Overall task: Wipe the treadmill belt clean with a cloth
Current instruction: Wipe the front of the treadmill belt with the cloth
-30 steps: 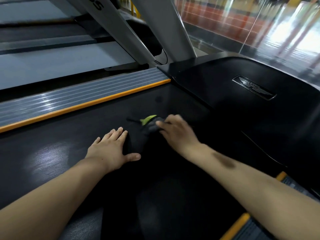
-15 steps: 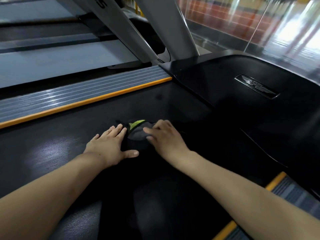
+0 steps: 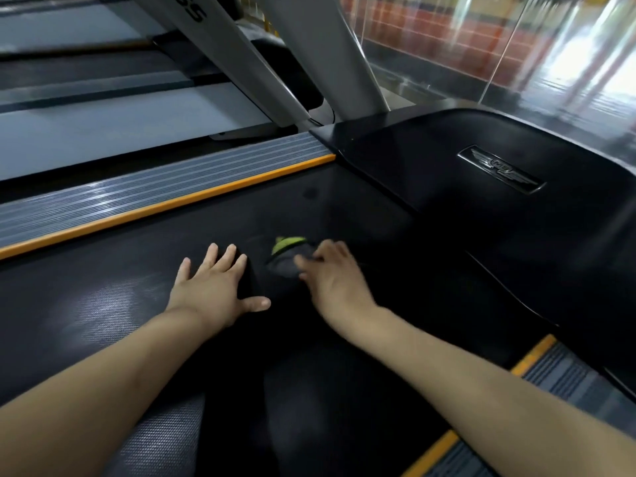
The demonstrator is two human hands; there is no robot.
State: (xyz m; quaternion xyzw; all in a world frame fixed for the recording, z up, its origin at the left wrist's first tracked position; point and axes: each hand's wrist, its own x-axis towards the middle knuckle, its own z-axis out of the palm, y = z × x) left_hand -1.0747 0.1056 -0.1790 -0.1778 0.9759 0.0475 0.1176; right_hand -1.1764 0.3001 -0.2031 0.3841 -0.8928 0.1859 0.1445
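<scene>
The black textured treadmill belt (image 3: pixel 103 304) fills the middle of the head view. A dark grey cloth (image 3: pixel 285 258) with a lime-green edge lies bunched on the belt near its front end. My right hand (image 3: pixel 330 277) holds the cloth against the belt, its fingers curled over the cloth and partly hiding it. Just left of the cloth, my left hand (image 3: pixel 213 284) rests flat on the belt with its fingers spread and holds nothing.
A grey ribbed side rail (image 3: pixel 137 201) with an orange strip runs along the belt's left edge. The black motor cover (image 3: pixel 447 187) with a winged badge rises ahead on the right. Grey uprights (image 3: pixel 309 46) stand beyond. A second rail (image 3: pixel 550 380) lies at lower right.
My right hand slid the cloth left toward my left hand, then back right. My left hand has stayed planted on the belt.
</scene>
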